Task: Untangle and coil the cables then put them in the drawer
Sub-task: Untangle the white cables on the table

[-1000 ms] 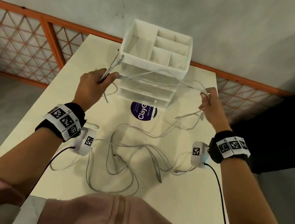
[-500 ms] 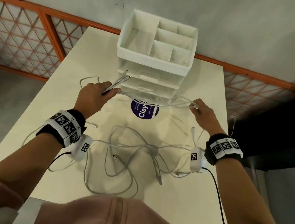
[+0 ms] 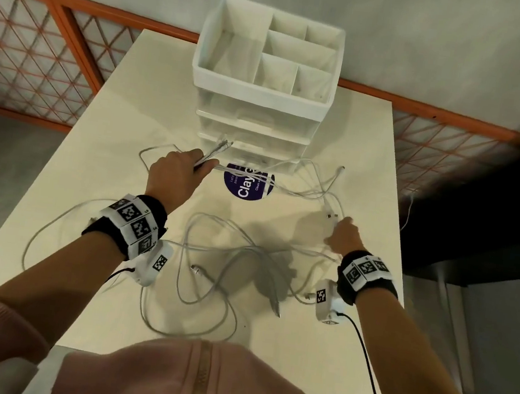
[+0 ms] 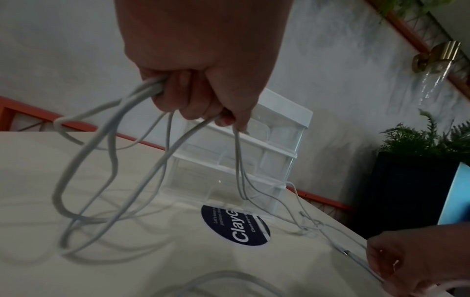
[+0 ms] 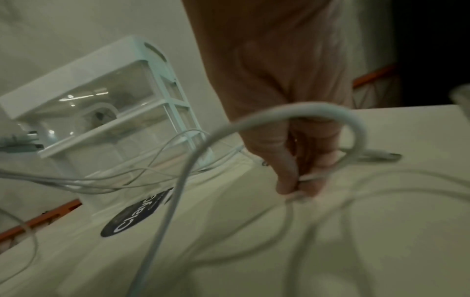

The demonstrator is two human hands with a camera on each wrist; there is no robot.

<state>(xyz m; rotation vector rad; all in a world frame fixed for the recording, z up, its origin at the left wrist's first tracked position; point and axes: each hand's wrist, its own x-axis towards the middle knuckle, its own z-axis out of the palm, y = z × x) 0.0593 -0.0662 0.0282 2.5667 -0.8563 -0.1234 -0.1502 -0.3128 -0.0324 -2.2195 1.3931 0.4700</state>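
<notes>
Several white cables (image 3: 238, 253) lie tangled on the cream table (image 3: 110, 152). My left hand (image 3: 179, 174) grips a bundle of cable ends (image 4: 152, 88) just in front of the drawer unit, plugs pointing toward it. My right hand (image 3: 344, 235) pinches one white cable (image 5: 300, 193) near its plug, low over the table at the right. Thin strands stretch between both hands. The white drawer unit (image 3: 258, 121) with clear drawers stands at the back, its drawers shut; an open divided tray forms its top.
A round purple sticker (image 3: 247, 185) marks the table in front of the drawers. An orange lattice railing (image 3: 34, 48) runs behind the table. A dark planter with greenery (image 4: 417, 180) stands off the right edge. Loose cable loops hang near the table's front edge.
My right hand has dropped down and toward me, onto a cable near the right edge. My left hand has moved right and closer to the drawers. The strands between the hands have gone slack.
</notes>
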